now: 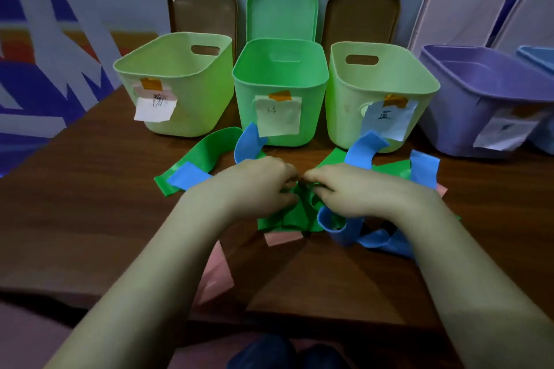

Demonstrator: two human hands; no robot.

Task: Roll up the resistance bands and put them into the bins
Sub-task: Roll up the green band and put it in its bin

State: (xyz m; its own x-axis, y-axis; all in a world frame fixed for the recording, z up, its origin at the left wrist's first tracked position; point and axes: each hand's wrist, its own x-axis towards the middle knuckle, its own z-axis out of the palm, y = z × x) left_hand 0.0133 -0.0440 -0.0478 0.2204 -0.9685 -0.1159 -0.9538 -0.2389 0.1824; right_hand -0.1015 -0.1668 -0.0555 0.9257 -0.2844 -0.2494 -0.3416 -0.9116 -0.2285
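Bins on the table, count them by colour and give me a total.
Pale green bins: 2
Bright green bin: 1
Purple bin: 1
Blue bin, cut off at the right edge: 1
Total: 5

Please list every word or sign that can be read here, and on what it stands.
"蓝": right note on the right pale-green bin.
Faint, perhaps "绿": middle note on the middle green bin.
Blurred, unreadable: left note on the left pale-green bin.
Unreadable: far note on the purple bin.
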